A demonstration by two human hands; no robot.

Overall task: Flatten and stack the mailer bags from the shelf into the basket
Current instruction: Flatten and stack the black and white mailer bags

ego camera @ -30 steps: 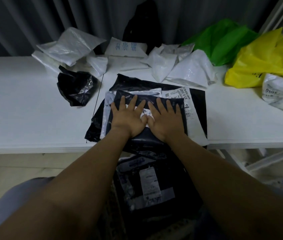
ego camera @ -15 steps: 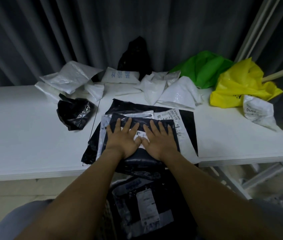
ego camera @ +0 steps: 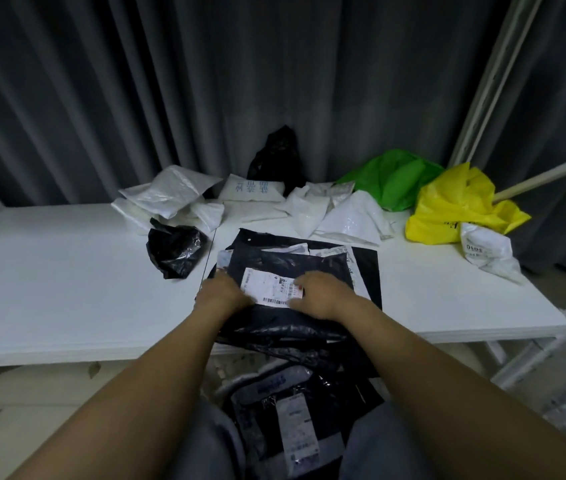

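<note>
Far behind the labelled black mailer bag, across the whole back: grey pleated curtain.

Under that bag and running wide to both sides of it: white shelf.

Directly beneath it: stack of flattened mailers, black and white, with the dark near edge drooping over the shelf lip.

Below it and nearer, between the knees: flat dark mailers bearing a label. Whatever holds them is too dim to make out.

Behind it to the right: yellow bag, with a green bag touching that one's far side.

Behind it to the left: heap of white mailers.

Straight behind it: crumpled white mailers.

Just left of it: crumpled black bag.

Well to its right: printed white mailer.

On its left edge: left hand. On its top face: right hand, fingertips at the right end of the shipping label.

Grip of each hand smeared by motion blur. Cannot tell whether spread or curled.
</note>
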